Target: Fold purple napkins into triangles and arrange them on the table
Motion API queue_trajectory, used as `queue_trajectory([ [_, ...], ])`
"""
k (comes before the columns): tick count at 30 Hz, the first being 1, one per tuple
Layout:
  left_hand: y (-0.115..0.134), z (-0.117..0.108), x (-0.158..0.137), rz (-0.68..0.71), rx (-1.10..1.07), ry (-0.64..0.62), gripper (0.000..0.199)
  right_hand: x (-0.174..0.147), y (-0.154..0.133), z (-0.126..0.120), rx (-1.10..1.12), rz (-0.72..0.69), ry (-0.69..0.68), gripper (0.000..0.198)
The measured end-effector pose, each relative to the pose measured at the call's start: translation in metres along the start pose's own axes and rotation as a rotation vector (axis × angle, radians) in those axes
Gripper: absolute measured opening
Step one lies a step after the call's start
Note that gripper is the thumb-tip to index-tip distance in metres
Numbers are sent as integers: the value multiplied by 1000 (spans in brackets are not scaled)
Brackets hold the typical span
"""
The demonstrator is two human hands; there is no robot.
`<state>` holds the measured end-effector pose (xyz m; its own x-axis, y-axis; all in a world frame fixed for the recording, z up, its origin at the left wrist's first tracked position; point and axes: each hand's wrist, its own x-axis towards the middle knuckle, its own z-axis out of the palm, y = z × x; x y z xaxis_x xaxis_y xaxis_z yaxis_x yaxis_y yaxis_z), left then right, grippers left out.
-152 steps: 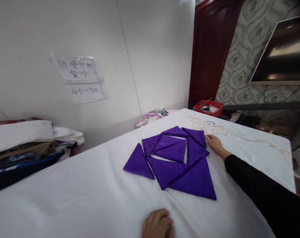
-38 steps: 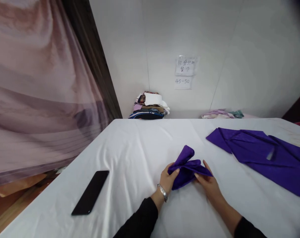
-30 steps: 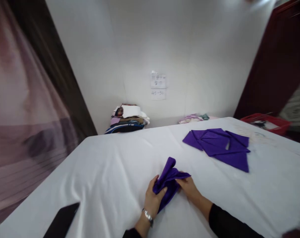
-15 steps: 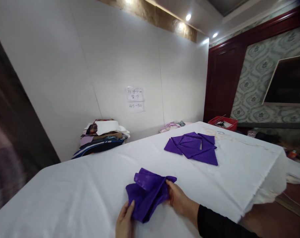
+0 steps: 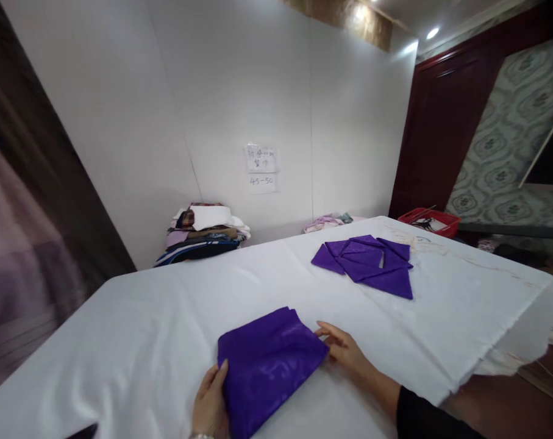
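Note:
A purple cloth napkin (image 5: 269,366) with a shiny, patterned surface is spread and folded over in front of me on the white-covered table. My left hand (image 5: 211,393) grips its left edge, thumb on top and fingers underneath. At the right corner, my right hand (image 5: 342,349) holds the cloth by its edge, the index finger stretched out above and the other fingertips partly hidden. Farther back on the right lies another group of purple cloths (image 5: 367,265), folded into pointed shapes and arranged in a ring.
White cloth covers the table (image 5: 166,341). A pile of folded clothes (image 5: 203,235) stands behind it at left, with a pink fabric heap (image 5: 326,224) farther right. A red basket (image 5: 447,224) is at the back right. Paper signs (image 5: 261,167) hang on the wall. A dark object (image 5: 84,431) shows at lower left.
The napkin, bunched up between my hands before, is now opened out into a wide flat shape. My hands have moved apart, and the view has turned slightly left and down.

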<state>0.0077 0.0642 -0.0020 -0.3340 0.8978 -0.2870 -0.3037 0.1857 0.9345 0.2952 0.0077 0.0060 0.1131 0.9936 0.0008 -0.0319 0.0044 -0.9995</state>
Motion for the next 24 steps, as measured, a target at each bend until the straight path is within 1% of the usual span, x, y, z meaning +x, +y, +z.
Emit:
queue_trajectory([
  [2, -1, -7, 1, 48, 142, 21, 33, -2, 3, -5, 8, 11, 15, 52],
  [3, 0, -10, 0, 105, 224, 39, 38, -3, 3, -6, 3, 17, 12, 52],
  [5, 6, -13, -5, 330, 416, 124, 49, -5, 3, -5, -25, 45, -5, 52],
  [7, 11, -13, -17, 606, 603, 166, 49, -7, 3, -1, -73, 87, -52, 54],
  [8, 12, -11, -26, 739, 687, 150, 44, -8, 2, 2, -96, 106, -93, 56],
  [9, 11, -8, -37, 854, 766, 100, 38, -9, 3, 4, -113, 118, -136, 57],
  [10, 8, -5, -50, 940, 838, 16, 33, -11, 3, 7, -124, 126, -176, 57],
  [11, 3, -1, -64, 991, 901, -101, 29, -12, 4, 9, -128, 129, -202, 56],
  [12, -3, 4, -78, 1011, 966, -224, 28, -13, 5, 10, -127, 130, -213, 55],
  [13, -9, 7, -92, 1009, 1035, -357, 30, -14, 6, 10, -122, 128, -214, 54],
  [14, -15, 11, -104, 995, 1087, -463, 36, -15, 7, 10, -116, 125, -210, 53],
  [15, -20, 14, -114, 969, 1128, -538, 42, -15, 8, 9, -110, 123, -207, 52],
  [16, -23, 16, -121, 940, 1155, -582, 47, -15, 9, 8, -103, 120, -204, 52],
  [18, -26, 19, -128, 882, 1174, -593, 44, -14, 11, 5, -92, 116, -184, 52],
  [20, -24, 21, -127, 840, 1168, -579, 33, -15, 12, 3, -83, 118, -151, 52],
  [22, -20, 22, -124, 809, 1148, -576, 26, -17, 10, 2, -73, 122, -124, 52],
  [24, -17, 23, -122, 776, 1127, -577, 26, -21, 4, 4, -44, 130, -118, 53],
])
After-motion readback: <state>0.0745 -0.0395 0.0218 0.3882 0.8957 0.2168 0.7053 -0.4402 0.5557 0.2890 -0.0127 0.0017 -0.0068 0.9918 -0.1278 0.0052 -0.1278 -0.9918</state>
